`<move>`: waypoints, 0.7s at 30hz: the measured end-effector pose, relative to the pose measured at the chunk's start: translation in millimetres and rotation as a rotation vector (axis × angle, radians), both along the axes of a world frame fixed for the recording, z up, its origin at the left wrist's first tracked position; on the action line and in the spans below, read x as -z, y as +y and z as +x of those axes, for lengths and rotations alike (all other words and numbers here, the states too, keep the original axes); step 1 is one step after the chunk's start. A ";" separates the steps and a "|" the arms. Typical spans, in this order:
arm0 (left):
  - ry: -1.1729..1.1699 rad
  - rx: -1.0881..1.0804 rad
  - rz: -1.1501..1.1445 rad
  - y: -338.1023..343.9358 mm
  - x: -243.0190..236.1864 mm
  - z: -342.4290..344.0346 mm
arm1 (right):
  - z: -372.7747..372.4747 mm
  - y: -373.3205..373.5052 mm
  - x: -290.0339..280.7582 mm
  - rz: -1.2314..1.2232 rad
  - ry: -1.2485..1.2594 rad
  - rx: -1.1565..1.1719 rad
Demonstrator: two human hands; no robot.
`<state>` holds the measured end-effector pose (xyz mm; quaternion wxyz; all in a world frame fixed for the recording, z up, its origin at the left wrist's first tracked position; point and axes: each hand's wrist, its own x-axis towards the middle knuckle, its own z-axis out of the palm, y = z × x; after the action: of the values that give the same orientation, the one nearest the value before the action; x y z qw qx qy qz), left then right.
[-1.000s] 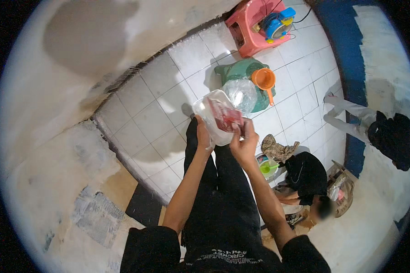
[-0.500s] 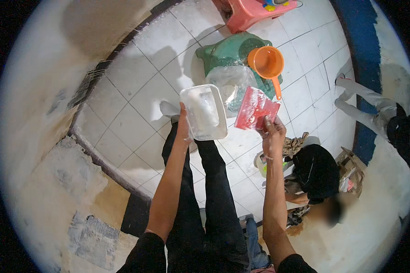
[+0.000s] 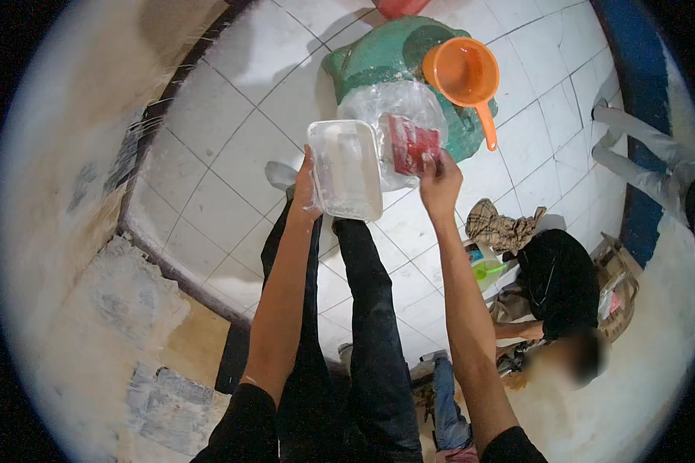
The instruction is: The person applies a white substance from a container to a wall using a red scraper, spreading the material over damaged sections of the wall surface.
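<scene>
My left hand (image 3: 307,189) grips the side of a white rectangular plastic tub (image 3: 346,177), its inside facing up and smeared with white residue. Between the fingers and thumb of my right hand (image 3: 442,184) is a flat red scraper (image 3: 414,148), streaked with white. The scraper is over the mouth of a clear plastic bag (image 3: 398,100), just right of the tub; whether its blade goes inside I cannot tell. Under the bag is a bulky green object (image 3: 374,58), its exact kind unclear. An orange dipper (image 3: 462,73) rests on it, handle toward me.
At the right a person in black (image 3: 560,278) crouches beside a checked cloth (image 3: 502,224) and a small container with a light-green tool (image 3: 485,270). Another person's legs (image 3: 641,150) are by the blue wall band. A patchy wall (image 3: 123,309) runs along the left.
My right hand has moved the scraper left and away from me, to the bag. The tub has shifted slightly forward in my left hand. The whole view has shifted too.
</scene>
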<state>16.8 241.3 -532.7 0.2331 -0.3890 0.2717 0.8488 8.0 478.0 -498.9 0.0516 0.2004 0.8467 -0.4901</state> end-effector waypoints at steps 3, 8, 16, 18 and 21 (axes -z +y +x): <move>0.008 -0.022 0.037 6.6 2.0 -1.5 | -9.4 -19.9 -8.9 0.156 0.021 -0.033; -0.010 -0.047 0.053 12.7 9.7 -2.7 | -6.7 -33.9 3.0 0.248 0.020 -0.023; 0.005 -0.041 0.077 29.4 12.9 -8.7 | -2.2 -36.4 25.7 0.222 -0.052 -0.035; 0.017 -0.029 0.102 30.7 18.2 -8.0 | -2.0 -31.2 35.3 0.227 -0.075 -0.068; 0.002 -0.006 0.080 30.0 23.7 -8.6 | -6.4 -23.3 45.2 0.177 -0.040 -0.055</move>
<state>8.2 271.2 -556.3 0.2457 -0.3794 0.2368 0.8600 1.6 454.7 -544.1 0.0640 0.1908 0.8906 -0.4078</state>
